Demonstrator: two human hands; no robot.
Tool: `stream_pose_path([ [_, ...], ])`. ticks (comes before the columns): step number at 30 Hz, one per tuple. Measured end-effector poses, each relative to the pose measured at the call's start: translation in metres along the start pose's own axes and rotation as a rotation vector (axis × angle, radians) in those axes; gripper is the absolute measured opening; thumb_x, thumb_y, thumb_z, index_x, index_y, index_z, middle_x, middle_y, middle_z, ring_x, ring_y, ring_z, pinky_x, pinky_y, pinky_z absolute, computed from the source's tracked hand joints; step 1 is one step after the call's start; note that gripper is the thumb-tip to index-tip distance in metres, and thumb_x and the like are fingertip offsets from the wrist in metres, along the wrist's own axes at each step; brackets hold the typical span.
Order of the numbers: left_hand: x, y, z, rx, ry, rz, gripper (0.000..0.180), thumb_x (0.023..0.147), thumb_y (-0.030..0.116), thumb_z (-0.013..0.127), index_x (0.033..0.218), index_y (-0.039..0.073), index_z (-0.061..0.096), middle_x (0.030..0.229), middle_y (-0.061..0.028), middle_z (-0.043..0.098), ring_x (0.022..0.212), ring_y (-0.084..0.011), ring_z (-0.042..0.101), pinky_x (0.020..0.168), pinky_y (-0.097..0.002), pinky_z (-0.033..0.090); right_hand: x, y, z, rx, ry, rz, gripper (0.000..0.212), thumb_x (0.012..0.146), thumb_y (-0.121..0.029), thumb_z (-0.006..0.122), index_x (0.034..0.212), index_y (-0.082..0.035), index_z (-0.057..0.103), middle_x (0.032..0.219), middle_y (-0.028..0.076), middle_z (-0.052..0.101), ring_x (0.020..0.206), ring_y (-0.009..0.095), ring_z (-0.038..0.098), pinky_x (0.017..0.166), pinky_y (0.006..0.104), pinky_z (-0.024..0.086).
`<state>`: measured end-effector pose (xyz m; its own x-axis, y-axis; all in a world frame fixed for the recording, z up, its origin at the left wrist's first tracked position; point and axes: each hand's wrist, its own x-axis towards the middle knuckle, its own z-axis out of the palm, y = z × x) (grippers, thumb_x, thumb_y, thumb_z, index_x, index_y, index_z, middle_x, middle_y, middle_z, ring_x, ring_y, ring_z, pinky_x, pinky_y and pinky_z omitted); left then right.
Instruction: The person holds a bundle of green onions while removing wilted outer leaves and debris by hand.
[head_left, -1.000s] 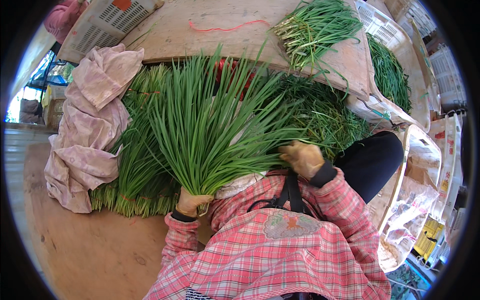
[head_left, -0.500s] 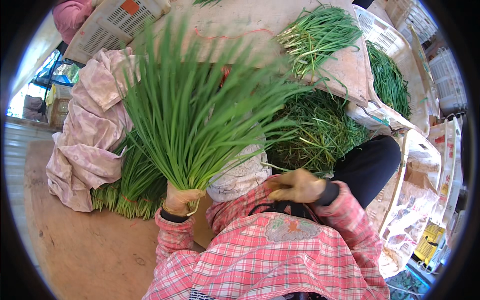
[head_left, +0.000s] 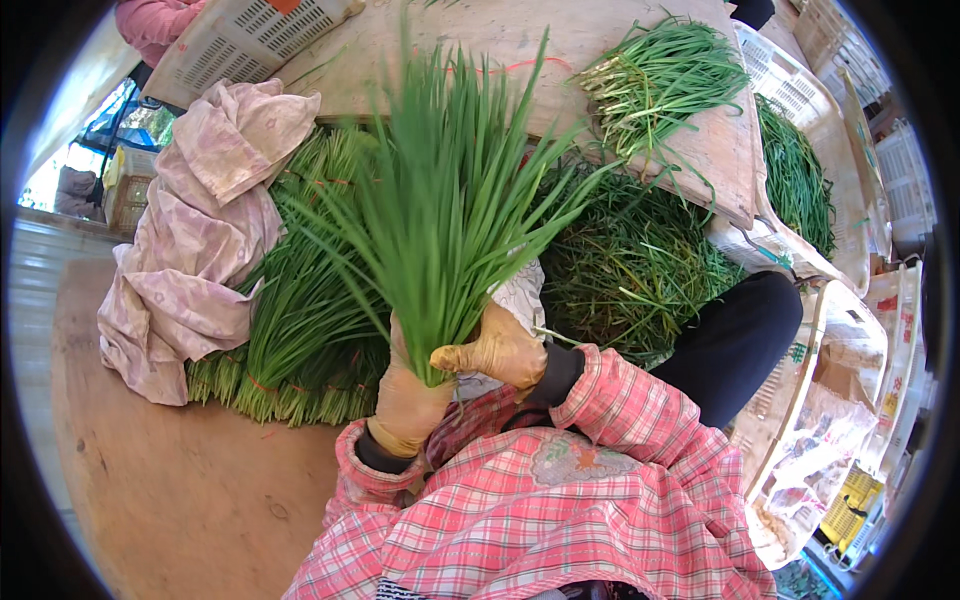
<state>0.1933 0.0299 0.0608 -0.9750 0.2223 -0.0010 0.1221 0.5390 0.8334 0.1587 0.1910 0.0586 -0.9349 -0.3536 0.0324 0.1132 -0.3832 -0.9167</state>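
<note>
A fanned bunch of green garlic chives (head_left: 450, 230) stands upright in front of me, its leaf tips blurred. My left hand (head_left: 405, 405), in a thin yellowish glove, is closed round the base of the stalks. From the right side my right hand (head_left: 505, 350), gloved too, grips the same base with its thumb laid across the front. Left of the bunch, tied chive bundles (head_left: 300, 325) lie in rows on the board, cut ends toward me. Part of those rows is hidden behind the held leaves.
A crumpled pink cloth (head_left: 205, 230) covers some bundles at left. Loose chives (head_left: 665, 85) lie on the far board (head_left: 500, 30). Below its edge is a heap of leafy trimmings (head_left: 645, 275). Crates (head_left: 250, 45) stand around, one with chives (head_left: 795, 180). Another person's pink sleeve (head_left: 160, 20) shows far left.
My right hand has come left from in front of my body onto the bunch's base. The left hand and bunch have shifted right, the leaves are gathered narrower, uncovering more tied bundles.
</note>
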Motion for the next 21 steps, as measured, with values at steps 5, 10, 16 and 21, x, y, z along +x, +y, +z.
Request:
stream_pose_path([
  [5, -0.012, 0.016, 0.015, 0.312, -0.080, -0.311, 0.105, 0.072, 0.016, 0.073, 0.144, 0.002, -0.002, 0.119, -0.0231, 0.055, 0.102, -0.0372, 0.060, 0.082, -0.0390, 0.048, -0.006, 0.013, -0.003, 0.077, 0.108, 0.209, 0.079, 0.063, -0.034, 0.085, 0.123, -0.001, 0.047, 0.114, 0.011, 0.058, 0.107, 0.023, 0.054, 0.093, 0.0361, 0.042],
  [10, -0.005, 0.012, 0.014, -0.025, -0.170, -0.058, 0.105, 0.070, 0.013, 0.077, 0.144, 0.001, 0.003, 0.128, -0.0165, 0.048, 0.116, -0.0239, 0.050, 0.096, -0.0329, 0.040, -0.011, 0.026, -0.016, 0.207, 0.175, 0.295, 0.051, 0.072, -0.017, 0.080, 0.114, -0.002, 0.056, 0.104, 0.008, 0.065, 0.091, 0.018, 0.061, 0.081, 0.0326, 0.049],
  [16, -0.001, -0.001, 0.000, -0.666, -0.295, -0.174, 0.088, 0.072, 0.003, 0.074, 0.142, 0.003, 0.021, 0.130, -0.0080, 0.045, 0.118, -0.0180, 0.046, 0.100, -0.0330, 0.037, -0.013, 0.019, -0.015, 0.087, 0.079, 0.283, 0.055, 0.068, -0.020, 0.082, 0.114, -0.002, 0.056, 0.101, 0.008, 0.066, 0.090, 0.018, 0.061, 0.082, 0.0323, 0.049],
  [21, -0.011, -0.015, 0.013, -0.457, -0.161, -0.057, 0.090, 0.073, 0.000, 0.070, 0.143, 0.001, 0.013, 0.132, -0.0111, 0.043, 0.118, -0.0201, 0.045, 0.100, -0.0335, 0.037, -0.011, 0.016, -0.012, 0.066, 0.046, 0.167, 0.068, 0.064, -0.023, 0.085, 0.120, -0.002, 0.051, 0.108, 0.006, 0.062, 0.097, 0.016, 0.058, 0.086, 0.0314, 0.047],
])
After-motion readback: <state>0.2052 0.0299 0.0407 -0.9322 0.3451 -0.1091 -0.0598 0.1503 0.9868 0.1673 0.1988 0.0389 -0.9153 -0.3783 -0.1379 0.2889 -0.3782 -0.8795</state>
